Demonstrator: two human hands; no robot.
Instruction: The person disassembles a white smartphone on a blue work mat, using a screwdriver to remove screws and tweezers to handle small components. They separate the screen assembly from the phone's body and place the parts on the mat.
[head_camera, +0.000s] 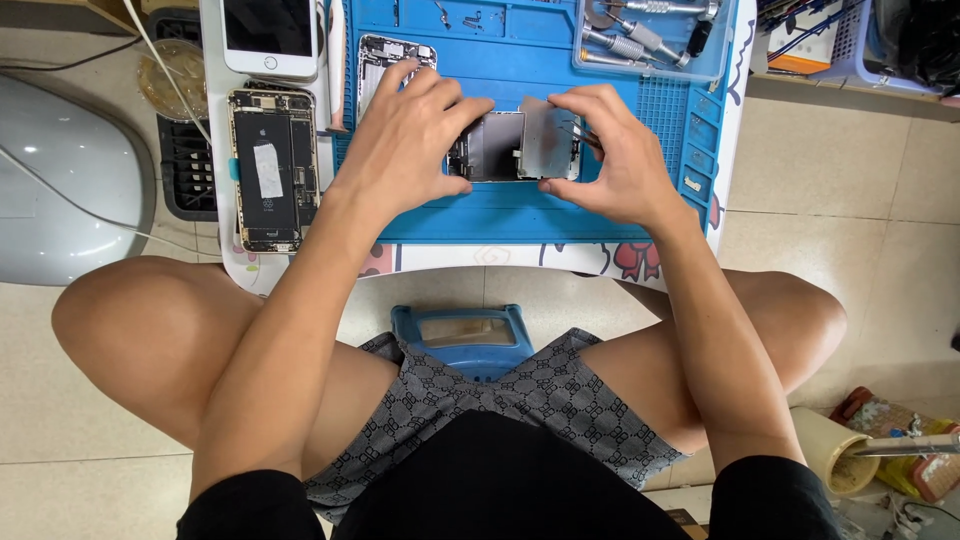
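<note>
2 hands, left hand (405, 150) and right hand (610, 150), pinch 1 metal plate (512, 145); 2 phones (270, 165) lie left.

Grey metal shield plate (548, 138) and dark phone part (490, 147), touching side by side. Both flat on blue mat (520, 215), mid tabletop, near its front edge.

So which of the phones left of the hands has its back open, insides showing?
The lower phone, beside the blue mat's left edge: its battery and internals are exposed. The white phone above it lies closed, dark screen up.
</note>
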